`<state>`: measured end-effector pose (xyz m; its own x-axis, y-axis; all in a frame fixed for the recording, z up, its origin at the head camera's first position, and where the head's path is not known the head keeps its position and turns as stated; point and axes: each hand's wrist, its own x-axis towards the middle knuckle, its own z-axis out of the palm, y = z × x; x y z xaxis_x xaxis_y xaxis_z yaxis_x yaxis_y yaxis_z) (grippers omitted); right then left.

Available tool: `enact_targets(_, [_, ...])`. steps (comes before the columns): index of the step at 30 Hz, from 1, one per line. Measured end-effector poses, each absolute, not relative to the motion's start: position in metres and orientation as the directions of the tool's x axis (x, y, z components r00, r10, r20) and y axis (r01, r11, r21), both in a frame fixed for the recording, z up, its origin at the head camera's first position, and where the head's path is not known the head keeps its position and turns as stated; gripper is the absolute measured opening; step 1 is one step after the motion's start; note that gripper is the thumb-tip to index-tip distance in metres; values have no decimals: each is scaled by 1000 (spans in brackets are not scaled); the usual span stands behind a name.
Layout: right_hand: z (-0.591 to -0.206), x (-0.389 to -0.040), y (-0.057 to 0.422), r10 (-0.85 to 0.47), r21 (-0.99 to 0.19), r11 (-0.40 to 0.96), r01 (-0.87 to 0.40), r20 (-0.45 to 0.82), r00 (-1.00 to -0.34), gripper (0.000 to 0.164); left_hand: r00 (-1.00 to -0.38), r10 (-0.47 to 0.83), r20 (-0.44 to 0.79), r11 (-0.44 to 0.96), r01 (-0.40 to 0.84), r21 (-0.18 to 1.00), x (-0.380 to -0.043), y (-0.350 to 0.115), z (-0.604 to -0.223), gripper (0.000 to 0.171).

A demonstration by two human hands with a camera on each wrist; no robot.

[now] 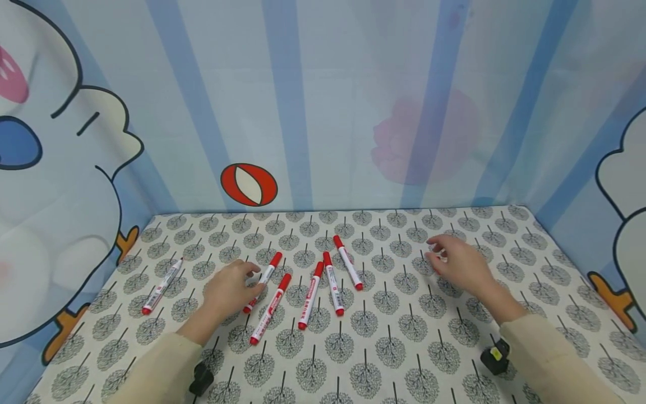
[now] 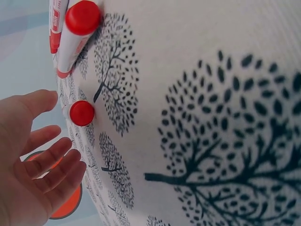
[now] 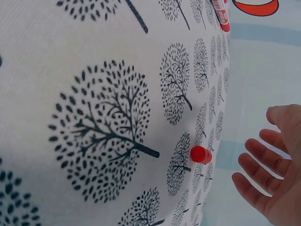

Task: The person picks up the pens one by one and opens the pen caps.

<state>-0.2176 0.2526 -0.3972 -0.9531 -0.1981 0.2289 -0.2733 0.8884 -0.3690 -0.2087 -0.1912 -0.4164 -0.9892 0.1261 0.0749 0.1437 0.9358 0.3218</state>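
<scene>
- Evidently, the left hand [image 1: 229, 289] has loosely parted fingers around 1 red-ended marker [image 1: 267, 274] on the counter [image 1: 388, 381].
- Right hand [image 1: 461, 265]: fingers parted near a second marker [image 3: 201, 154].
- Spacing probably keeps both reachable.

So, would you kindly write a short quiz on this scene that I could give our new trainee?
1. Short answer: in the head view, which object lies on the tablecloth to the left of the left hand?
2. Multiple choice: which colour is that object's near end: (a) blue, (b) green or (c) red?
3. True or false: the left hand and the right hand are both holding nothing.

Key:
1. A marker; its far end shows no red cap.
2. c.
3. True; the wrist views show neither closed on anything.
</scene>
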Motion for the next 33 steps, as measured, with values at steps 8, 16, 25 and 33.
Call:
enact_targets(8, [-394,-217,243,-260,-339,874,-347,276,-925,36,-991,121,54,938,132,321,-210,-189,-420,45])
enact_targets(16, [-395,-217,236,-275,-341,867,-363,280,-920,36,-994,104,23,942,106,319,-215,-187,-424,45])
enact_targets(25, [-396,-216,225,-299,-365,841,-399,301,-906,35,-996,86,-29,923,69,378,-215,-181,-421,38])
enact_targets(33, [-396,-215,215,-312,-354,836,-420,323,-893,34,-996,74,-44,912,50,408,-214,-179,-421,35])
